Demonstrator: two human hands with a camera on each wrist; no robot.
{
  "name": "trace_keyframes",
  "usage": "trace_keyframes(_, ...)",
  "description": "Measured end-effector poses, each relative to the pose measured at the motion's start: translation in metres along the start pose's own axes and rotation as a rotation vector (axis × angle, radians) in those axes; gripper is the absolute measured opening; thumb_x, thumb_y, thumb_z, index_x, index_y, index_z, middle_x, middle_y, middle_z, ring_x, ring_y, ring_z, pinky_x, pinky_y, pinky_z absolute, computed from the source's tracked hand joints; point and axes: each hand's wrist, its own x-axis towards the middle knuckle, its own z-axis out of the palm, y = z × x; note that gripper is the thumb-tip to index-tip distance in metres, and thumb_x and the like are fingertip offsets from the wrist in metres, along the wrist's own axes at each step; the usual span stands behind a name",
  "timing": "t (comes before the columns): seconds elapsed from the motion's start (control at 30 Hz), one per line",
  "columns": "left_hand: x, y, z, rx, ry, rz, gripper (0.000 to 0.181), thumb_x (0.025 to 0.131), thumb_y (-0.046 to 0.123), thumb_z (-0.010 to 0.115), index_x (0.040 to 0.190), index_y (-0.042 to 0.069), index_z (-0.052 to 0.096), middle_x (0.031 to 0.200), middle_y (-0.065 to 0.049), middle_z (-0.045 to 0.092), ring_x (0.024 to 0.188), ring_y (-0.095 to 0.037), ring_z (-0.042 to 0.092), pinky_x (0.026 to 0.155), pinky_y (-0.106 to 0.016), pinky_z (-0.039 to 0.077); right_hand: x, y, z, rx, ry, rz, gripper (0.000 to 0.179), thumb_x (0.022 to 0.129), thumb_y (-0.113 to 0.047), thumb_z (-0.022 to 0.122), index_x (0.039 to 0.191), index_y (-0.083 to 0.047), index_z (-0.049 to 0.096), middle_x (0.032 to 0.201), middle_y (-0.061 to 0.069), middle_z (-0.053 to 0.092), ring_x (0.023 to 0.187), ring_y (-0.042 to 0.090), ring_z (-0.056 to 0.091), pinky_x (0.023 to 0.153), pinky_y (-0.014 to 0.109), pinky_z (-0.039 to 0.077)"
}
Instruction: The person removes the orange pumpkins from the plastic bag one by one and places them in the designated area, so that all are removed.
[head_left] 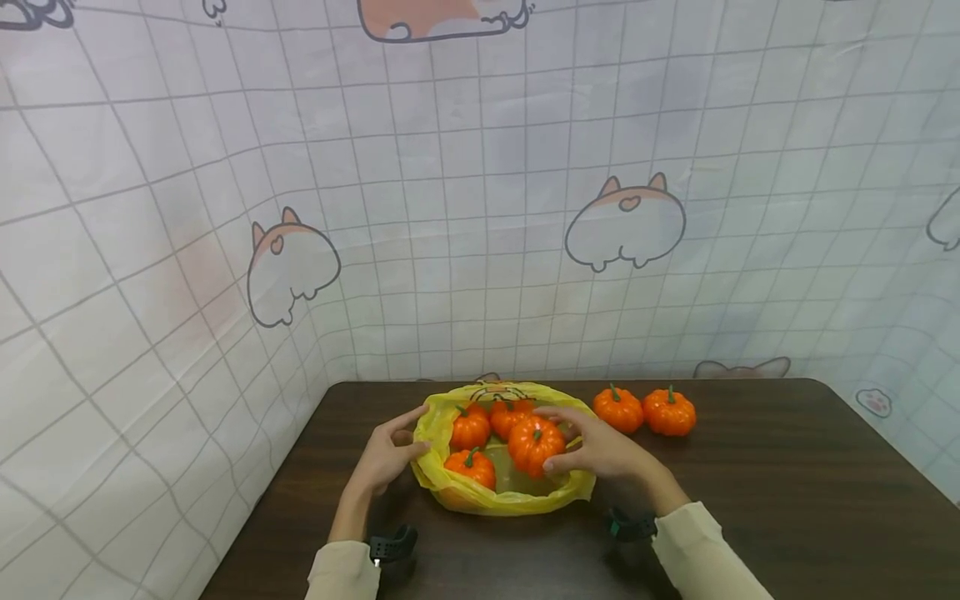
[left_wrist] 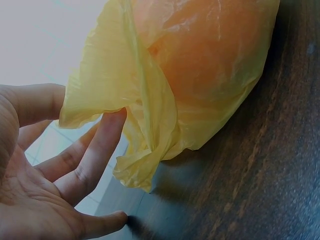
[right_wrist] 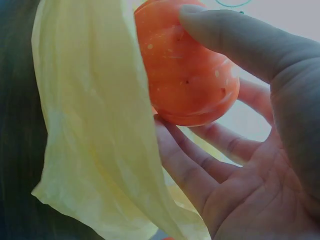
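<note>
I'm gripping an orange pumpkin (head_left: 536, 448) in my right hand (head_left: 598, 446) over the yellow bag (head_left: 513, 503) | left hand (head_left: 384, 457) touching it, pinch unclear | seemingly partway: three pumpkins (head_left: 470, 428) sitting inside, two pumpkins (head_left: 670, 412) lying on the table (head_left: 787, 492)

The easiest way into the yellow bag (head_left: 517, 503) was from above, since its mouth gaped upward. The right hand (head_left: 600, 446) and its held pumpkin (head_left: 536, 447) took up the right side of that opening, but I could see a gap down to the bag's floor between it and the front-left pumpkin (head_left: 472, 468). The back-left pumpkin (head_left: 470, 428) and back pumpkin (head_left: 508, 417) crowded the far side; the left hand (head_left: 384, 454) blocked the left rim. Two outer pumpkins (head_left: 670, 413) obstructed the right rear, with wide room over the table (head_left: 787, 492) to their right. Patterned cloth (head_left: 480, 250) closed off the back.
</note>
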Motion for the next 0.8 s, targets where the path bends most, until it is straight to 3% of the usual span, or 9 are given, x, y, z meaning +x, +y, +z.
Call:
trace_keyframes(0.37,0.000,-0.001,0.000,0.010,-0.002,0.005,0.058,0.092,0.005,0.072,0.146,0.023,0.060,0.131,-0.026,0.064,0.105,-0.027,0.065,0.085,-0.042,0.059,-0.007,0.002,-0.011,-0.006,0.062,0.041,0.078,0.087,-0.035,0.082,0.154,-0.023,0.044,0.149,0.019,0.045,0.118,0.031,0.058,0.089,0.041,0.058)
trace_keyframes(0.6,-0.001,0.001,0.000,0.004,-0.004,0.005,0.058,0.092,0.005,0.072,0.146,0.022,0.059,0.128,-0.026,0.065,0.099,-0.025,0.065,0.079,-0.037,0.058,-0.008,0.004,-0.018,-0.015,0.094,0.067,0.079,0.087,-0.039,0.082,0.154,-0.028,0.043,0.147,0.011,0.048,0.121,0.032,0.056,0.085,0.041,0.057)
trace_keyframes(0.8,-0.001,0.002,-0.001,0.009,-0.010,0.001,0.058,0.093,0.005,0.071,0.147,0.021,0.058,0.130,-0.028,0.063,0.104,-0.027,0.065,0.082,-0.038,0.059,-0.010,0.004,-0.024,0.008,0.118,0.050,0.080,0.088,-0.035,0.081,0.156,-0.023,0.041,0.150,0.014,0.044,0.118,0.032,0.058,0.087,0.041,0.059)
